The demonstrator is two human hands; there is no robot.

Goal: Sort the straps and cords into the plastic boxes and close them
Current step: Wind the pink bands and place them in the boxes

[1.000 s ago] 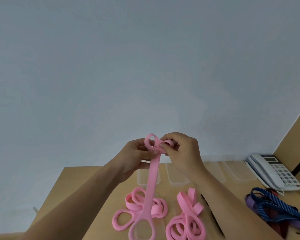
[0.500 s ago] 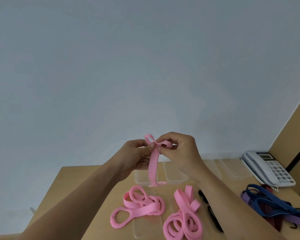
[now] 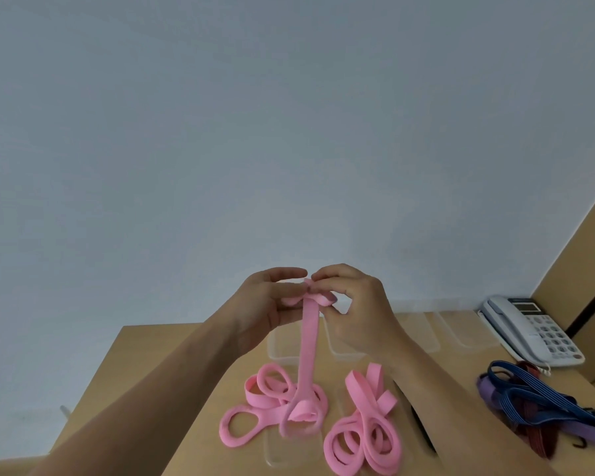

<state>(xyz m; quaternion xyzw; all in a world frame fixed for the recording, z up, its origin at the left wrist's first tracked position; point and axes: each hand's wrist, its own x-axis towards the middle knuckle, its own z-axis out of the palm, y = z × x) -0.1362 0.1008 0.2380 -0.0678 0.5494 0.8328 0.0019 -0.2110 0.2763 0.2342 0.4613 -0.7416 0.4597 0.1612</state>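
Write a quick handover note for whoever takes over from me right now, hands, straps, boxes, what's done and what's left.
Left hand and right hand: both pinch the top of one pink strap, raised above the desk; its lower loop hangs near the pile.
Two pink strap piles lie loose on the desk. Blue, purple and dark red cords lie tangled at right, beside the phone.
Clear plastic boxes stand along the back; nothing shows inside them.
Done: nothing boxed, as far as visible.
Left: fold this strap, sort everything into boxes, close them.
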